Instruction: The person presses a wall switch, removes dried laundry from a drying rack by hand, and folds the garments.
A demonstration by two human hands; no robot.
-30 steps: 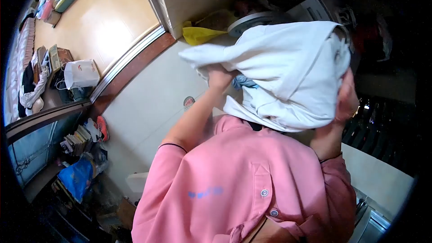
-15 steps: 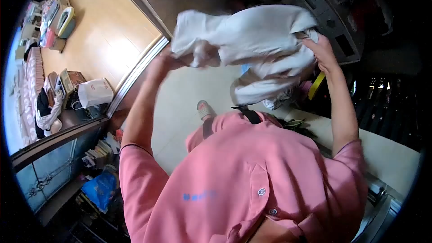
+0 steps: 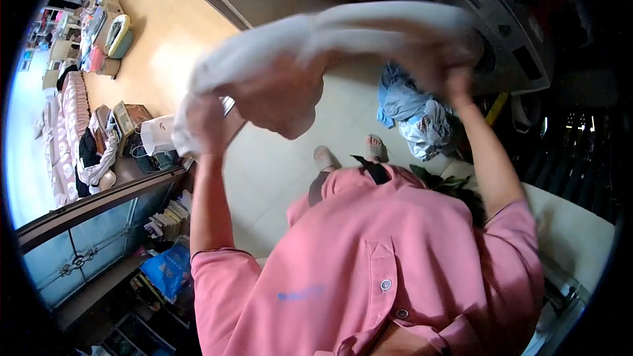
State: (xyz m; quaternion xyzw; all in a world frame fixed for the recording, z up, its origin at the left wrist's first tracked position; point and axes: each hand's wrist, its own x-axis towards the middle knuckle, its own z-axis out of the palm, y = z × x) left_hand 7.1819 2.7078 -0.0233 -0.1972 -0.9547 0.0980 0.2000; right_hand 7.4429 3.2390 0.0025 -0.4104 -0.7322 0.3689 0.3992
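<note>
A white garment (image 3: 264, 46) is stretched in the air in front of me, arching between my hands and blurred by motion. My left hand (image 3: 208, 122) grips one end at the left, with cloth falling over the fingers. At the right, my right hand (image 3: 458, 82) holds the other end; its fingers are smeared by the movement. The middle of the garment sags in a loose flap above the floor. Below and left of my right hand, a heap of blue and grey laundry (image 3: 422, 115) lies on the floor.
A white washing machine (image 3: 527, 69) stands at the back right. A green plant (image 3: 445, 181) is close by my body. To the left are a paper bag (image 3: 157, 135), stacked books (image 3: 168, 217) and a blue bag (image 3: 168, 270), beside a sliding-door track and wooden floor.
My left hand has swung left and down, spreading the garment wider. My right hand has dropped slightly. The laundry heap on the floor now shows more fully, and both feet are visible.
</note>
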